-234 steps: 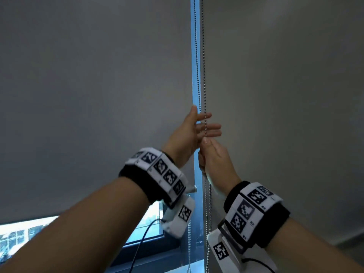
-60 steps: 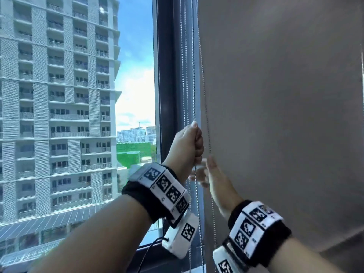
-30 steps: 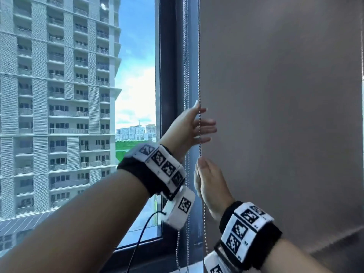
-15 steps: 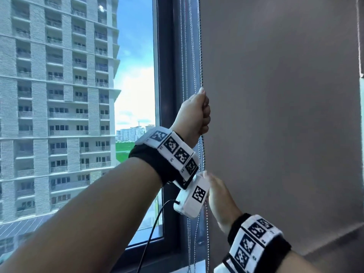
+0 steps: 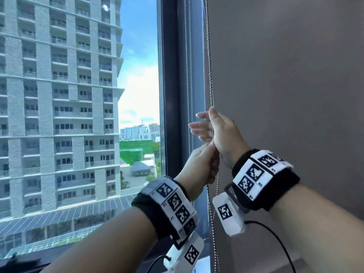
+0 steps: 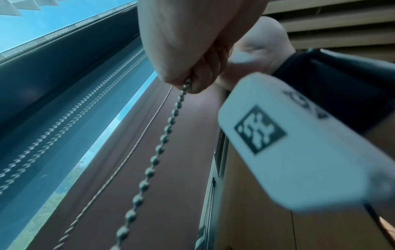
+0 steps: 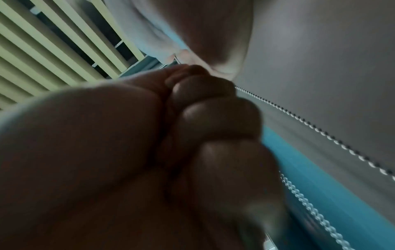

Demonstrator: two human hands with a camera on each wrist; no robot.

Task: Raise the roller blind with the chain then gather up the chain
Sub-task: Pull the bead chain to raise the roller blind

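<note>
The metal bead chain [image 5: 211,75] hangs along the left edge of a lowered grey roller blind [image 5: 285,95]. My left hand [image 5: 201,166] grips the chain in a fist; the beads run out below it [image 6: 169,128]. Just above it is my right hand [image 5: 216,131], its fingers [image 5: 197,126] straight and spread to the left, the thumb up against the chain. In the right wrist view my right palm [image 7: 203,25] is at the top, the left fist [image 7: 128,135] is dark and close, and the chain [image 7: 310,125] runs off to the lower right. The window pane on the left is uncovered.
A dark window frame [image 5: 173,75] stands left of my hands, with a second pair of bead chains [image 5: 188,75] hanging in front of it. Through the glass rises a tall apartment block [image 5: 59,95]. A slatted ceiling [image 7: 53,42] is overhead. A black cable [image 5: 275,239] trails from my right wrist.
My left hand has come down with the chain in its fist. My right hand has risen from below to above it, with fingers spread. Since the earliest frame the left blind has risen.
</note>
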